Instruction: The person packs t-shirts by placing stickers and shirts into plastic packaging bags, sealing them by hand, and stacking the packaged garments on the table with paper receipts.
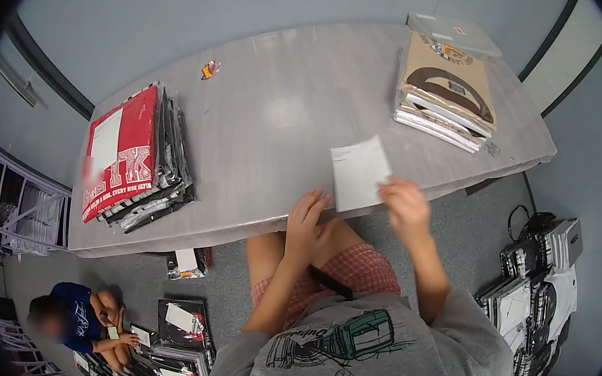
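Observation:
A white square of paper (358,172), perhaps several sheets thick, lies at the front edge of the grey table. My right hand (407,210) is slightly blurred, with its fingers pinched at the paper's right edge. Left of the paper, my left hand (305,221) rests by the table edge with its fingers stretched out and nothing in them.
At the table's left stands a stack of bagged garments (125,155), red on top. A stack with a brown printed top (447,86) stands back right. A small orange wrapper (210,70) lies behind. Floor piles (530,307) are at right; another person (85,319) sits lower left.

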A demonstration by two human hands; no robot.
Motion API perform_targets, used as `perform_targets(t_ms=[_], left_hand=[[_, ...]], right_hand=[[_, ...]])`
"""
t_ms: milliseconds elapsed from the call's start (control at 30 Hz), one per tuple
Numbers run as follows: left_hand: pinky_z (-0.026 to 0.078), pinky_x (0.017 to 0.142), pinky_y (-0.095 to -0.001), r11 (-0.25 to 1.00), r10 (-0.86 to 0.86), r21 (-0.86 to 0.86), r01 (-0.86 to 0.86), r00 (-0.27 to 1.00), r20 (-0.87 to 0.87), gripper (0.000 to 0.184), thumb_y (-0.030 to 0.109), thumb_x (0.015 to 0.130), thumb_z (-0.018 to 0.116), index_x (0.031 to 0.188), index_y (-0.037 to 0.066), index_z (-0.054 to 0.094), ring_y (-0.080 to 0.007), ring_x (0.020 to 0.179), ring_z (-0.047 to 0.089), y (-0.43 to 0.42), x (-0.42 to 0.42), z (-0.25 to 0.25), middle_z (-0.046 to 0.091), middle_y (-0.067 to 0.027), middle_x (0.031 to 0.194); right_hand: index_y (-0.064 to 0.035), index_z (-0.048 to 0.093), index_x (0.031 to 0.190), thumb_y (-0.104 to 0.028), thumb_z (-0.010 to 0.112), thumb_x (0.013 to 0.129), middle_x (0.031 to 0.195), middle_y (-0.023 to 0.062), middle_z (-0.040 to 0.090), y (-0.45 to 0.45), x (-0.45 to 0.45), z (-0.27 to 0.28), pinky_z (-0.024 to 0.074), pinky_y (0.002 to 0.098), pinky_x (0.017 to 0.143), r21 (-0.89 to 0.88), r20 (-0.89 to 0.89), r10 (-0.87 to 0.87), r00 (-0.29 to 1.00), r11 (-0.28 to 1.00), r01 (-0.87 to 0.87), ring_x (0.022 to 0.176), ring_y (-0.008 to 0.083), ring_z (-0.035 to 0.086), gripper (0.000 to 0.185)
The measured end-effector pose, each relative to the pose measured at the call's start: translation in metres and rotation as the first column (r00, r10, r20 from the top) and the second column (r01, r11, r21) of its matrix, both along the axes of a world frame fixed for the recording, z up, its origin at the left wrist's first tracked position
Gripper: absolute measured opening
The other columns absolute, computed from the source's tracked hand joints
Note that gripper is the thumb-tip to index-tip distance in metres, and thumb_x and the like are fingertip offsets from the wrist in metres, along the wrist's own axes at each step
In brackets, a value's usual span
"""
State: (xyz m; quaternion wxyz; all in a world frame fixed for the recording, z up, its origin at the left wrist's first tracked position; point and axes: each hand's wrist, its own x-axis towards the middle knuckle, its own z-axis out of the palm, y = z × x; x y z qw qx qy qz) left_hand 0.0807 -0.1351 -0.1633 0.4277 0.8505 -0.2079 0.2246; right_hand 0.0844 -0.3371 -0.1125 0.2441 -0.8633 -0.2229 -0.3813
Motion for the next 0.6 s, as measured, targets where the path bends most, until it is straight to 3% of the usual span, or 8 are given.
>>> perform_targets(t_ms=[67, 133, 200, 300, 367, 433, 567, 600], left_hand=[[0.038, 0.089, -0.0384, 1.000, 0.012, 0.010, -0.012, 1.000, -0.007, 0.042, 0.010, 0.064, 0.069, 0.104, 0.005, 0.055, -0.0300, 0.107, 0.047, 0.002, -0.003, 0.001, 0.051, -0.0129, 0.115], [0.035, 0.093, -0.0399, 0.997, -0.032, 0.063, 0.033, 0.999, -0.021, 0.047, 0.013, 0.065, 0.070, 0.108, 0.004, 0.053, -0.0309, 0.113, 0.043, 0.007, -0.007, -0.002, 0.048, -0.0132, 0.118], [0.034, 0.094, -0.0401, 0.994, -0.027, 0.106, 0.031, 0.999, -0.039, 0.045, 0.013, 0.067, 0.069, 0.108, 0.005, 0.053, -0.0310, 0.113, 0.043, 0.006, -0.011, 0.003, 0.048, -0.0132, 0.118], [0.034, 0.094, -0.0395, 0.990, -0.019, 0.136, 0.028, 0.997, -0.072, 0.044, 0.014, 0.068, 0.068, 0.109, 0.005, 0.053, -0.0305, 0.113, 0.043, 0.008, -0.016, 0.005, 0.048, -0.0135, 0.118], [0.035, 0.093, -0.0387, 0.992, 0.007, 0.125, 0.002, 0.997, -0.075, 0.044, 0.015, 0.069, 0.068, 0.109, 0.006, 0.053, -0.0300, 0.113, 0.044, 0.014, -0.020, 0.007, 0.047, -0.0137, 0.119], [0.039, 0.089, -0.0367, 0.982, -0.097, -0.182, 0.059, 0.974, -0.205, 0.039, 0.015, 0.070, 0.068, 0.106, 0.006, 0.056, -0.0289, 0.110, 0.047, 0.024, -0.022, 0.012, 0.050, -0.0134, 0.116], [0.041, 0.085, -0.0346, 0.975, 0.130, -0.162, -0.152, 0.982, -0.140, 0.031, 0.012, 0.071, 0.067, 0.100, 0.005, 0.059, -0.0279, 0.103, 0.051, 0.070, -0.030, 0.045, 0.055, -0.0126, 0.109], [0.041, 0.085, -0.0345, 0.953, 0.276, -0.107, -0.282, 0.959, -0.066, 0.028, 0.012, 0.071, 0.066, 0.097, 0.004, 0.060, -0.0279, 0.100, 0.052, 0.087, -0.031, 0.054, 0.056, -0.0121, 0.107]], right_hand=[[-0.0032, 0.063, 0.073, 0.000, 0.062, 0.070, 0.077, 0.0067, 0.064, -0.022, 0.005, 0.046, 0.0471, 0.0342, 0.077, -0.008, 0.291, -0.122, 0.949, 0.991, 0.130, 0.084, 0.0229, 0.062, 0.004], [-0.0012, 0.059, 0.068, 0.003, 0.065, 0.068, 0.078, 0.0097, 0.064, -0.050, 0.015, 0.089, 0.0477, 0.0345, 0.075, 0.061, 0.595, -0.238, 0.768, 0.966, 0.253, 0.083, 0.0272, 0.062, 0.007], [0.0022, 0.060, 0.074, 0.011, 0.061, 0.068, 0.084, 0.0150, 0.063, -0.071, 0.038, 0.123, 0.0478, 0.0347, 0.078, 0.164, 0.744, -0.319, 0.587, 0.939, 0.302, 0.088, 0.0271, 0.060, 0.011], [-0.0030, 0.063, 0.078, 0.003, 0.058, 0.073, 0.085, 0.0114, 0.063, -0.115, 0.094, 0.129, 0.0470, 0.0321, 0.073, 0.185, 0.594, -0.455, 0.664, 0.880, 0.437, 0.082, 0.0252, 0.061, 0.010], [-0.0041, 0.063, 0.081, -0.001, 0.054, 0.074, 0.084, 0.0142, 0.062, -0.149, 0.131, 0.100, 0.0466, 0.0326, 0.070, 0.177, 0.154, -0.574, 0.804, 0.817, 0.549, 0.077, 0.0272, 0.061, 0.012], [-0.0030, 0.063, 0.084, -0.002, 0.051, 0.072, 0.082, 0.0180, 0.061, -0.171, 0.152, 0.082, 0.0458, 0.0360, 0.069, -0.229, -0.255, -0.624, 0.739, 0.781, 0.581, 0.076, 0.0311, 0.060, 0.017], [-0.0028, 0.063, 0.087, -0.001, 0.048, 0.068, 0.084, 0.0179, 0.062, -0.156, 0.157, 0.078, 0.0445, 0.0390, 0.076, -0.273, -0.329, -0.622, 0.711, 0.783, 0.558, 0.081, 0.0340, 0.059, 0.024], [-0.0028, 0.063, 0.087, -0.001, 0.048, 0.068, 0.084, 0.0179, 0.062, -0.140, 0.164, 0.081, 0.0445, 0.0390, 0.076, -0.267, -0.330, -0.597, 0.731, 0.802, 0.534, 0.081, 0.0340, 0.059, 0.024]])
